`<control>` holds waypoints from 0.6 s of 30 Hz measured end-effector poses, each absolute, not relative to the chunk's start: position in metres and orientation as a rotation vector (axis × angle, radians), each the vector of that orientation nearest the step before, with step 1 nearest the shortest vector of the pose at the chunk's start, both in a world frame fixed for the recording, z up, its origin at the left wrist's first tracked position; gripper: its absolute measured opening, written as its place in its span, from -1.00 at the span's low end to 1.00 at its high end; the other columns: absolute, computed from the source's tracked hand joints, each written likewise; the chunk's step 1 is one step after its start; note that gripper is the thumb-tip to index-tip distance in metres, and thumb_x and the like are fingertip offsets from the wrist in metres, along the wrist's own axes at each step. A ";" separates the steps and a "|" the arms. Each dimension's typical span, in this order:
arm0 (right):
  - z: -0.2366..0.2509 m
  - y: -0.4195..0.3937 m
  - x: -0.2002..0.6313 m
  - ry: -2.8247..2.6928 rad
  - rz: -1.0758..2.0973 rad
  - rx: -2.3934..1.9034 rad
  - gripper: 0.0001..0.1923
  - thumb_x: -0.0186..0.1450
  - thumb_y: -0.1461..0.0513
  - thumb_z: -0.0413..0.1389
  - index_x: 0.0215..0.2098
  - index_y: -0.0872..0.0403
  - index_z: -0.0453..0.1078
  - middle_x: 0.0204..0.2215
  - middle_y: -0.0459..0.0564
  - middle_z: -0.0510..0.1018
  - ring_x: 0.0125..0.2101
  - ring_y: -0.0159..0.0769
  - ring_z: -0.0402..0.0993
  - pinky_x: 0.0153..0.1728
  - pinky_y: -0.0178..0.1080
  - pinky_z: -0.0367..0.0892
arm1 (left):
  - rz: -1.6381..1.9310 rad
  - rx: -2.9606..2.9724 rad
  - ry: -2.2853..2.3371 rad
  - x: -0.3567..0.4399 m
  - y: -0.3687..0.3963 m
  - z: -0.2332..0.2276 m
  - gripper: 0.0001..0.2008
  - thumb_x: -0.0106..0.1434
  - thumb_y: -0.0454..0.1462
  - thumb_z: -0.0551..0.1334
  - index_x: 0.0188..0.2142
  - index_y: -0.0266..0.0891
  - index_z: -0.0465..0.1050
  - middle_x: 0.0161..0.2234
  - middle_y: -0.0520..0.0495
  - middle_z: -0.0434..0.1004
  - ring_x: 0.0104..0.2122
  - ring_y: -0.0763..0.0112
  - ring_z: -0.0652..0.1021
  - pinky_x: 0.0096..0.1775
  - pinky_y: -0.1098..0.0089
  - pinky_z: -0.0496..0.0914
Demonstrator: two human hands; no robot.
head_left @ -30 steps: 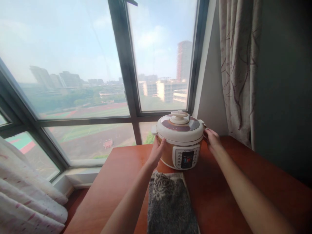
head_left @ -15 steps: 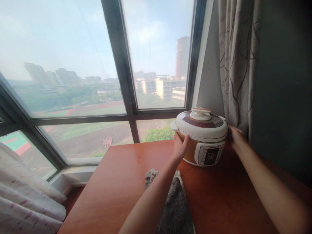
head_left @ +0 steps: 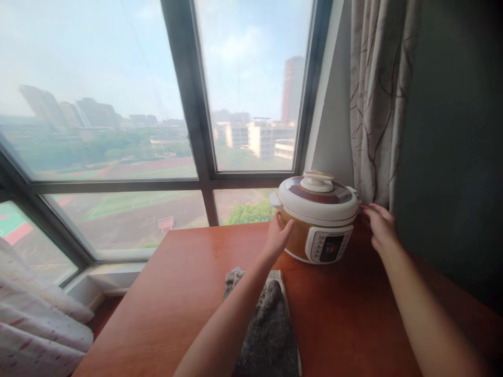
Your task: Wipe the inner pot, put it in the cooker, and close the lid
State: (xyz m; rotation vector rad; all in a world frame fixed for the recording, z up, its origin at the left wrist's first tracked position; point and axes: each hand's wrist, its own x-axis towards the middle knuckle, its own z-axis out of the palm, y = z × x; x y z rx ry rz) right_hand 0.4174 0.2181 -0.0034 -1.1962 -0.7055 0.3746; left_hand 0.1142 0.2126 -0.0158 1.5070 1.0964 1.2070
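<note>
An electric cooker (head_left: 316,217) stands at the far right corner of the wooden table (head_left: 353,314), close to the window (head_left: 157,104) and just beside the patterned curtain (head_left: 375,99). It sits between the two hands. The left hand (head_left: 278,236) lies with spread fingers against the cooker's left flank, under the rim of the lid (head_left: 317,192) (touching, but not closed round anything). The right hand (head_left: 378,226) is open too, fingers loosely extended just beside the cooker's right side; whether its fingertips touch the body I cannot tell. The control panel (head_left: 330,245) faces the person. A grey speckled cloth (head_left: 267,324) lies on the table nearer the person, partly under the left forearm.
</note>
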 end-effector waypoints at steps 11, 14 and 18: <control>-0.048 0.069 0.219 -1.792 0.370 -1.161 -0.76 0.33 0.24 0.05 -0.13 -0.08 0.53 -0.09 0.03 0.62 -0.04 -0.08 0.52 0.06 -0.01 0.39 | 0.848 2.004 1.308 -0.026 0.085 -0.040 -0.75 0.34 -0.15 0.13 -0.14 -0.12 0.55 -0.15 -0.13 0.62 -0.11 0.13 0.57 -0.04 0.20 0.41; -0.075 0.065 0.189 -1.866 0.493 -1.229 -0.70 0.32 0.27 0.02 -0.06 -0.04 0.51 -0.06 0.05 0.61 -0.01 -0.08 0.50 0.09 0.02 0.37 | 0.921 1.954 1.506 -0.047 0.068 -0.059 -0.74 0.30 -0.18 0.16 -0.08 -0.12 0.52 -0.05 -0.17 0.55 -0.08 0.11 0.56 -0.02 0.19 0.41; -0.096 0.082 0.184 -1.879 0.471 -1.355 -0.62 0.23 0.29 0.10 0.02 0.07 0.47 0.00 0.14 0.56 0.05 -0.02 0.42 0.15 0.06 0.29 | 0.849 1.815 1.565 -0.057 0.077 -0.075 -0.58 0.26 -0.16 0.20 0.10 -0.19 0.41 -0.06 -0.20 0.54 -0.14 0.14 0.56 -0.04 0.17 0.42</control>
